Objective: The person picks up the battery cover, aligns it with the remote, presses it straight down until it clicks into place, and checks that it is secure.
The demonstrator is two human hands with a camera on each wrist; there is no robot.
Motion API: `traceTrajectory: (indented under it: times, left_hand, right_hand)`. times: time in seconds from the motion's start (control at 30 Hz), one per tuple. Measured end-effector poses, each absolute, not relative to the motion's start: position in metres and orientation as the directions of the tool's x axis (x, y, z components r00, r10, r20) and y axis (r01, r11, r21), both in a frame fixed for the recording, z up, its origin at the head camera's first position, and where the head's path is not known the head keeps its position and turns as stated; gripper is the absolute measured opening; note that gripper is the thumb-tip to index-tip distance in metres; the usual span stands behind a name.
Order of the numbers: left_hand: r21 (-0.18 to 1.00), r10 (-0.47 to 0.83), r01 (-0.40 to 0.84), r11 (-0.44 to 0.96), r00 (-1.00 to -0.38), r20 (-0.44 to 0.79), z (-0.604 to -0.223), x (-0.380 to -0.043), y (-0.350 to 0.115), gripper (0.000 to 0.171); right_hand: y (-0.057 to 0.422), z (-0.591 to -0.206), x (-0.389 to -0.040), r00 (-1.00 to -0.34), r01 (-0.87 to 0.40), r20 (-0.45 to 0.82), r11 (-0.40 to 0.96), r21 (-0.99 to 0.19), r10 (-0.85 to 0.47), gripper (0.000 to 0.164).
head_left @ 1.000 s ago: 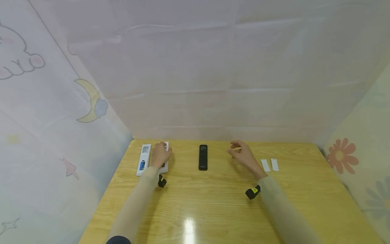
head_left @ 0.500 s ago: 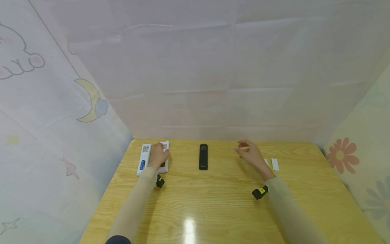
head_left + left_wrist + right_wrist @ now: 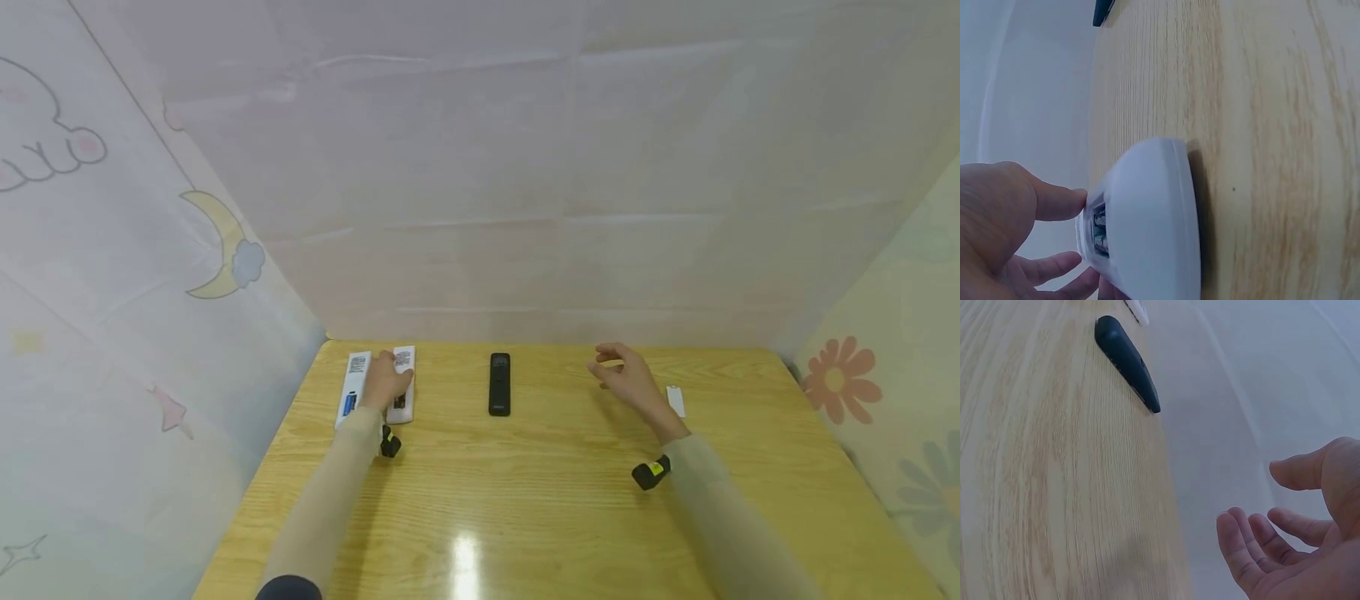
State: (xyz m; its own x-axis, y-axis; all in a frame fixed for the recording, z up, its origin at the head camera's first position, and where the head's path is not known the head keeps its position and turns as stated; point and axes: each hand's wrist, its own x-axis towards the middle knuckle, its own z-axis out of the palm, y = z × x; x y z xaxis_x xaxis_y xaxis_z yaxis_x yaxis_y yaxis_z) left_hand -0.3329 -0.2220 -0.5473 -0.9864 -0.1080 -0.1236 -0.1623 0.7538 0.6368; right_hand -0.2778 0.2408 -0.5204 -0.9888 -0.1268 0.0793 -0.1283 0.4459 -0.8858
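Wood tabletop [image 3: 525, 500] bears three remotes [image 3: 499, 385] between pale printed walls [image 3: 90, 350].

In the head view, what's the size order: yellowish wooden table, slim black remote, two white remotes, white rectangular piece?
1. Wooden table
2. Left white remote, right white remote: alike, partly hidden, unranked
3. Black remote
4. White piece

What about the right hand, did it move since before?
Yes. In the head view, the right hand has moved to the right, farther away from the black remote control.
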Motion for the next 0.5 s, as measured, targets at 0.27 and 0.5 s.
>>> traceTrajectory:
  times: [0.27,0.5]
  left_hand:
    - [0.673,-0.135,-0.201,0.712,-0.98,-0.149,-0.545,-0.332,-0.229,0.057]
    - [0.676,-0.133,-0.222,0.702,-0.974,-0.182,-0.548,-0.337,-0.236,0.035]
  right_hand:
    - [0.242,-0.512,-0.272,-0.991,-0.112,0.065,0.465,-0.878,-0.116,0.056]
    - [0.249,-0.517,-0.275,-0.992,-0.112,0.074,0.476,-0.872,-0.099,0.056]
